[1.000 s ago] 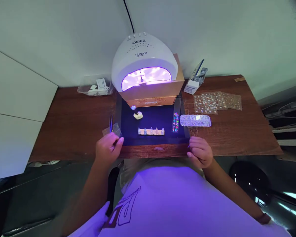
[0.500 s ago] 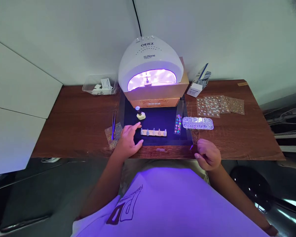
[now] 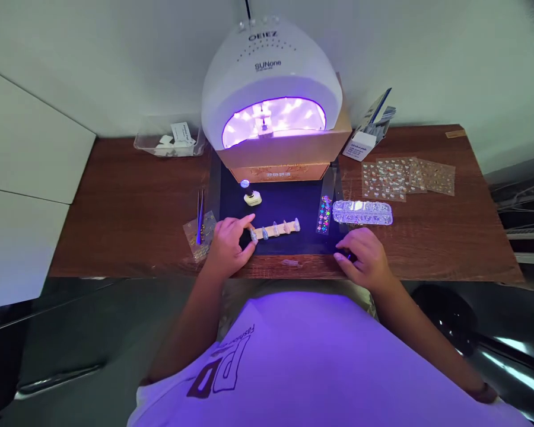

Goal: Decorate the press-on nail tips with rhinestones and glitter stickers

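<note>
Nail-tip strip [image 3: 276, 229], a pale bar bearing five pointed, glittery tips, lies slightly slanted near the front of a black mat [image 3: 289, 201] on a brown wooden table [image 3: 129, 207]. The left hand [image 3: 226, 246] pinches its left end between thumb and forefinger, which are almost together there. The right hand [image 3: 367, 258] is near the mat's front right corner, loosely curled, thumb and forefinger a little apart; whether it holds something small is unclear.

Behind the strip, on the mat, stands a small bottle with a dark neck [image 3: 252, 198], between the strip and a cardboard box [image 3: 285, 172]. On that box sits a white domed lamp [image 3: 271, 71], glowing purple and closing off the back. To the right are a star-sticker strip [image 3: 324, 214] and, just beside it, a clear compartment case [image 3: 362, 212]. Farther right lie overlapping clear sticker sheets [image 3: 385, 178], with an open box of alcohol pads [image 3: 359, 146] behind them. On the left, tweezers [image 3: 200, 219] rest partly over a small patterned sheet [image 3: 190, 237], near the left hand; a clear plastic tray [image 3: 146, 145] stands behind.
</note>
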{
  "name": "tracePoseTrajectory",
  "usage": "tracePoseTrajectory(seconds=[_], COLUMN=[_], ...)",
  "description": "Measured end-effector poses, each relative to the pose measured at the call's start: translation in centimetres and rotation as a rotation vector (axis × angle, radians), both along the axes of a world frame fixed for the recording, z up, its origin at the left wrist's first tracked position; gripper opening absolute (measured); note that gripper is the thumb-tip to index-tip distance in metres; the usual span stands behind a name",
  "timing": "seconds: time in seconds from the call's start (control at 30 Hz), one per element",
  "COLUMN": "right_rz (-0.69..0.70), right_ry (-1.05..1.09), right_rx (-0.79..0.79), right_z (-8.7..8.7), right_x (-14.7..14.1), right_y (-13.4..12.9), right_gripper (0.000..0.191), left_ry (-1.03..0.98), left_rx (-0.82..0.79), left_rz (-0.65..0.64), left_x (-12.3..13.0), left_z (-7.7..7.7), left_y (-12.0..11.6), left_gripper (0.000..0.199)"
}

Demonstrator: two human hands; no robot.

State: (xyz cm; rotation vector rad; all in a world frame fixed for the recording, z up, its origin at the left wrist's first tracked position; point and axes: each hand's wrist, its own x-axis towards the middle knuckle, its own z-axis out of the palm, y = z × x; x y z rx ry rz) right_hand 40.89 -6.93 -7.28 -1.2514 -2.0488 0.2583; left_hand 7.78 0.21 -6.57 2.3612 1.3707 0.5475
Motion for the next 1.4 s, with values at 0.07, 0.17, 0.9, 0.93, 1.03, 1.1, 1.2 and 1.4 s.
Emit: tracePoseTrajectory(seconds=[0.07,0.17,0.9,0.93,1.03,1.1,1.2,1.4], right_rz=[-0.026,-0.08,0.072,0.075,0.12,0.158,0.193,0.079], right_ry=[0.034,0.098,0.272,0.273,0.239,0.189,0.037,-0.153], right_rx=[0.023,0.073,0.159,0.15,0.09,0.029,-0.103,-0.345], right_z=[-0.1,0.1,3.3,3.6,5.6,7.3,9.3,9.3], right_x=[0.4,1.0,0.6,0.5,-0.3,-1.6,-4.3,-9.5], right_y=[-0.2,-0.4,1.9,2.0,2.7,3.7,5.6,9.4], right_gripper=[0.007,0.012,0.022,0.022,0.023,0.023,0.019,0.036], left_ry=[-0.015,-0.024,-0.058,-0.057,-0.056,-0.058,-0.068,-0.117], left_rx=[0.004,0.005,-0.067,-0.071,-0.079,-0.082,-0.084,-0.086], left_rz=[0.0,0.01,-0.032,-0.032,-0.032,-0.033,-0.031,-0.042], left_x=[0.0,0.0,0.1,0.1,0.2,0.2,0.2,0.1], left_z=[-0.1,-0.2,0.1,0.2,0.2,0.2,0.3,0.5], left_y=[0.0,0.0,-0.1,-0.1,-0.2,-0.2,-0.4,-0.6], left_gripper=[0.051,0.05,0.049,0.049,0.052,0.054,0.055,0.06])
